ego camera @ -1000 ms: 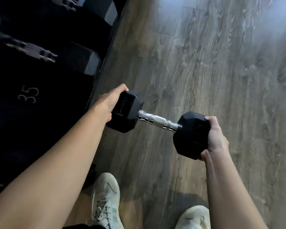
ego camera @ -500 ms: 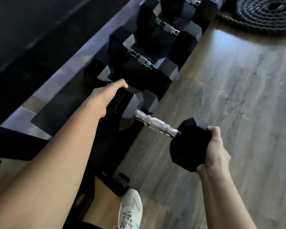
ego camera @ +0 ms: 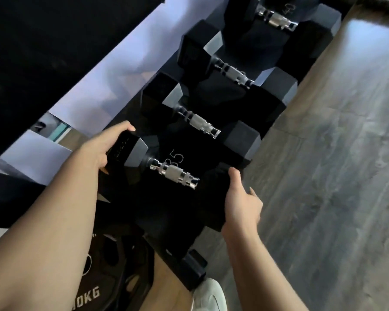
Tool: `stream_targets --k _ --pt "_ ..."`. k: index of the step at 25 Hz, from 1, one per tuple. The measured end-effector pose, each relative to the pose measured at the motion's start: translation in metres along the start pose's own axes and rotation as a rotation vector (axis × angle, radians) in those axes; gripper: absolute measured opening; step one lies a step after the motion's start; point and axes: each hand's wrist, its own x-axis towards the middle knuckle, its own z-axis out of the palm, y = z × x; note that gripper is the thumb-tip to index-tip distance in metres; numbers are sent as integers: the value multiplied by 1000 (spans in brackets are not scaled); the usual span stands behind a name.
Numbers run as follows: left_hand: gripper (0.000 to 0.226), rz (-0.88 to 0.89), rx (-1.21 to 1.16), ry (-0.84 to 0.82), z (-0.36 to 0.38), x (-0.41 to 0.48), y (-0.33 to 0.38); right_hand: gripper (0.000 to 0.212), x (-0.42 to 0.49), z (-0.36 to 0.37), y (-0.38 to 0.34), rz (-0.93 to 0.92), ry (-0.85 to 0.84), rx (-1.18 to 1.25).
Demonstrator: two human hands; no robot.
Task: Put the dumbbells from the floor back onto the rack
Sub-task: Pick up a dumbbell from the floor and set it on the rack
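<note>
A black hex dumbbell (ego camera: 175, 175) with a chrome handle is over the black rack (ego camera: 166, 223), at the slot marked 35. My left hand (ego camera: 103, 147) grips its far head. My right hand (ego camera: 240, 203) holds its near head, which is dark and hard to tell from the rack. Whether the dumbbell rests on the rack or hangs just above it, I cannot tell.
Three more black dumbbells (ego camera: 200, 122) lie in a row on the rack beyond it. A black weight plate (ego camera: 92, 277) marked KG sits below the rack at lower left. Wood floor (ego camera: 335, 176) spreads to the right. My white shoe (ego camera: 209, 295) is at the bottom.
Both hands carried the dumbbell left from over the floor to the rack's 35 slot. The view swung toward the rack.
</note>
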Motion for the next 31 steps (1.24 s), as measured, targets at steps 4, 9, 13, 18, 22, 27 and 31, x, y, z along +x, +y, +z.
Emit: stream_targets --k 4,9,13,18,22,27,31 --pt "63 39 -80 26 7 15 -5 113 10 3 8 -46 -20 -94" --pt "70 231 29 413 21 15 -14 71 15 -14 11 -565 -57 -318" --pt "53 419 161 488 31 3 -22 29 28 -19 12 -988 -329 -202" --pt "76 364 91 594 44 1 -43 39 39 -14 17 -894 -356 -83" --pt "60 473 -24 584 42 6 -45 29 37 -10 18 -921 -312 -64" --pt "53 479 -37 604 41 9 -37 33 32 -7 21 -921 -277 -30" --pt "40 507 -34 548 23 15 -28 28 17 10 44 -910 -305 -32"
